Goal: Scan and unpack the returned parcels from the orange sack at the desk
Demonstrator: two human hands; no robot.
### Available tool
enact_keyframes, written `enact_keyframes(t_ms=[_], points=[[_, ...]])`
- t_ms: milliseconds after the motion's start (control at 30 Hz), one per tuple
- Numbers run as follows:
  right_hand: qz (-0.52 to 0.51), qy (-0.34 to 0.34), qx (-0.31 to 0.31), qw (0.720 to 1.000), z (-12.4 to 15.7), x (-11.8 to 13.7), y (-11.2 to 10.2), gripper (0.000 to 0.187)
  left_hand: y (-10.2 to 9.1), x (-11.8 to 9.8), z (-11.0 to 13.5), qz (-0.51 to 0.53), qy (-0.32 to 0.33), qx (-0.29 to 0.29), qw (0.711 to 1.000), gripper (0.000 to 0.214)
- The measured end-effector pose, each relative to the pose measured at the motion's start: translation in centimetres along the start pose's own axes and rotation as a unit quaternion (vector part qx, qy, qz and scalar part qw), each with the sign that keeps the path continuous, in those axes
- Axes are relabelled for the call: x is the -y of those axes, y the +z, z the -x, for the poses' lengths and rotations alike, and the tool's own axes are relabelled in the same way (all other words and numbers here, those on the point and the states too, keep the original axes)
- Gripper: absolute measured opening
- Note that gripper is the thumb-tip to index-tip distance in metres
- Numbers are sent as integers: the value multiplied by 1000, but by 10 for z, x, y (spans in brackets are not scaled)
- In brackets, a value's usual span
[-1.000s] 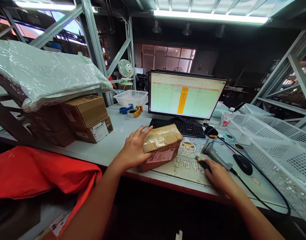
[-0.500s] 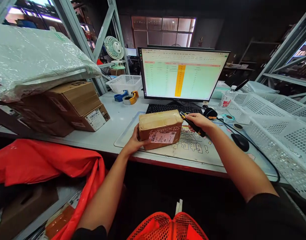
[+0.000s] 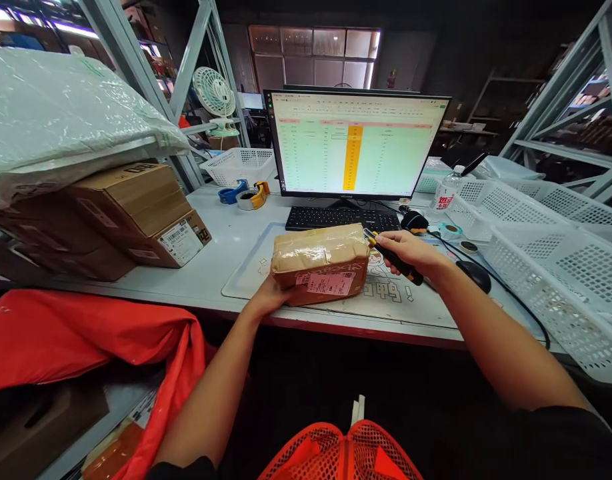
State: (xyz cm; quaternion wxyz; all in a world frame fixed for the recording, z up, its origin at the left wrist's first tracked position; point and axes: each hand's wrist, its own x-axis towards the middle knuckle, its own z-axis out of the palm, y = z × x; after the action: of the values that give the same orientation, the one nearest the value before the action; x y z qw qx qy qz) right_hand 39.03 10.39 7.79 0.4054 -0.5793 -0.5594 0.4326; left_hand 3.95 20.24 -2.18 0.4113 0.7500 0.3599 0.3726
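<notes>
A small taped cardboard box (image 3: 321, 257) rests on the desk mat (image 3: 401, 303), tipped a little, with a pinkish label on the side facing me. My left hand (image 3: 272, 297) grips its left end; some of the fingers are hidden behind the carton. In my right hand (image 3: 409, 250) is a black and yellow utility knife (image 3: 399, 260), fingers wrapped round its handle. The knife's front end is at the box's upper right corner; whether the blade touches the cardboard I cannot tell.
Behind the box stand a keyboard (image 3: 336, 219) and a monitor (image 3: 359, 147). Tape dispensers (image 3: 251, 195) lie at the back left, near larger cartons (image 3: 136, 207). To the right are a mouse (image 3: 473, 275), its cable and white plastic baskets (image 3: 551, 267).
The box has tilted, so more of its taped top shows. My right hand and the knife have shifted slightly right and down. The whole view has moved a little.
</notes>
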Motion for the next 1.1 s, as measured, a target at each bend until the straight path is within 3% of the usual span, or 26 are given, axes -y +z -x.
enact_keyframes(t_ms=[267, 433, 567, 633, 767, 900, 1000, 1100], points=[[-20, -3, 40, 999, 32, -19, -3, 51, 2, 7, -5, -78, 89, -38, 992, 82], [-38, -1, 29, 999, 50, -27, 6, 61, 4, 9, -2, -69, 106, -47, 991, 90], [-16, 4, 83, 996, 63, -27, 20, 57, 5, 13, -4, -59, 91, -100, 989, 94], [-12, 4, 72, 997, 66, -31, 23, 56, 5, 10, -3, -64, 102, -125, 985, 102], [-55, 6, -8, 998, 71, -46, 13, 53, -1, -23, 14, -165, 104, -195, 961, 117], [-17, 11, -39, 999, 84, -36, 9, 51, -2, -89, 40, -356, 153, -261, 884, 106], [90, -54, -57, 993, 94, -7, 28, 51, 11, -129, 51, -471, 158, -230, 837, 95], [247, -142, -102, 953, 95, 21, 57, 57, 33, -142, 54, -522, 169, -163, 820, 94]])
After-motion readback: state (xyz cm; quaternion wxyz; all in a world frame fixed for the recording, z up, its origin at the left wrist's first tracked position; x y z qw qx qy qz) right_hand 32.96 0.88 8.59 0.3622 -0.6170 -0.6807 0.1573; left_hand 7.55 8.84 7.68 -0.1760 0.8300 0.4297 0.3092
